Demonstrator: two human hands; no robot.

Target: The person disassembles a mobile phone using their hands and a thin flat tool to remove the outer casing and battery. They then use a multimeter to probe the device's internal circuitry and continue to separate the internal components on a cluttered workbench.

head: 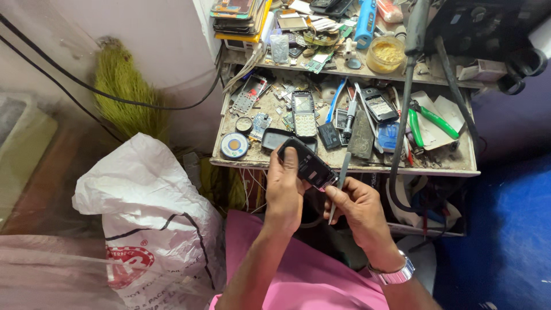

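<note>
A round, clear plastic tub [386, 54] holding a yellowish paste stands on the upper shelf [367, 73] of a cluttered repair stand, near a blue cylindrical tool [365, 23] and a stack of flat phone parts [238, 16]. Below it, the worn, dust-grey surface [344, 163] carries a keypad phone [303, 113] with its face exposed, a bare circuit board [247, 96], a round flat tin [234, 145], a dark rectangular battery [329, 136] and green-handled pliers [427, 120]. Just in front of the surface's near edge, the left hand [284, 192] is closed around the lower end of a black, glossy phone body [308, 162], thumb and fingers wrapped on its sides, holding it tilted. The right hand [360, 206], a metal watch [393, 275] at its wrist, pinches a thin grey metal tool [338, 183] between thumb and curled fingers, its shaft lying right against the phone's lower corner. A crinkled white woven sack [149, 218] sits on the floor to the left, beside a bundle of green broom bristles [123, 86].
</note>
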